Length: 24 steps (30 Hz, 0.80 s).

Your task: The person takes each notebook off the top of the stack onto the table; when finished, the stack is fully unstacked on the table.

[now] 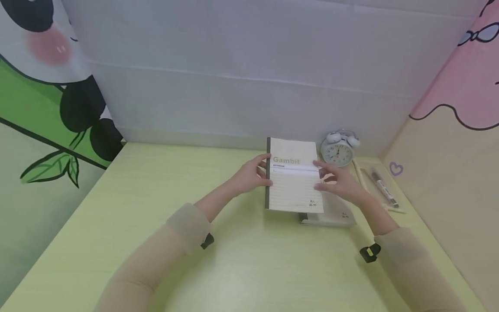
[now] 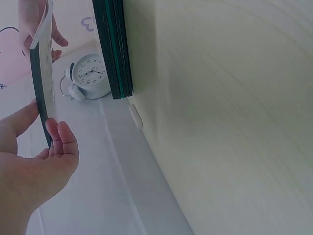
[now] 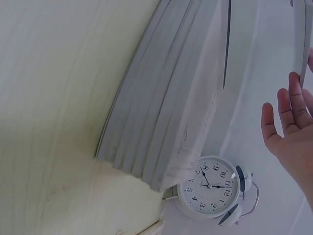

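Left hand (image 1: 251, 175), right hand (image 1: 343, 184) pinch notebook (image 1: 294, 188) by side edges, fingers parted — raised near notebook stack (image 1: 335, 212); alarm clock (image 1: 337, 154) far right.

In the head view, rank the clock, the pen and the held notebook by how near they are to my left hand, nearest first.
1. Notebook: your left hand grips its left edge.
2. Clock: right of the notebook, toward the back.
3. Pen: farthest right, beyond the clock.
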Each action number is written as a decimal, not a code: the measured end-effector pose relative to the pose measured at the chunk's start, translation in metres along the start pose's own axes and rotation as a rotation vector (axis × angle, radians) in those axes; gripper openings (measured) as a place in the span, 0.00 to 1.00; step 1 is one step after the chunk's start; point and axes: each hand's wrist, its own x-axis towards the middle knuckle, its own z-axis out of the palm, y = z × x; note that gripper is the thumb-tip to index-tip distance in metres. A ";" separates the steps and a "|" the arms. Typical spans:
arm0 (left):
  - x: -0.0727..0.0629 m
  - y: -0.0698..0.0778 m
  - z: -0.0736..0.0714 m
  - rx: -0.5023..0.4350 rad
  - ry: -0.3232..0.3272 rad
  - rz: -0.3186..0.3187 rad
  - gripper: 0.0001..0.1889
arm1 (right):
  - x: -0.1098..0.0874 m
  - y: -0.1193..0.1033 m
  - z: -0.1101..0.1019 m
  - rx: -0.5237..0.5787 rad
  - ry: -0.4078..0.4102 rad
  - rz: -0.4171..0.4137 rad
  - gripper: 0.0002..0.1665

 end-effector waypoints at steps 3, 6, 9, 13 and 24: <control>-0.003 -0.010 -0.005 0.031 0.006 -0.005 0.46 | 0.005 0.001 0.011 0.003 -0.017 -0.001 0.42; -0.005 -0.021 -0.009 0.044 0.014 -0.012 0.47 | 0.011 0.002 0.021 0.002 -0.043 -0.007 0.43; -0.008 -0.030 -0.011 0.051 0.024 -0.017 0.47 | 0.015 0.001 0.030 -0.020 -0.063 0.019 0.44; -0.012 -0.041 -0.013 0.061 0.017 -0.029 0.47 | 0.018 -0.002 0.039 -0.086 -0.090 0.077 0.45; -0.015 -0.067 -0.009 0.164 -0.030 -0.061 0.47 | 0.030 0.007 0.058 -0.214 -0.189 0.115 0.46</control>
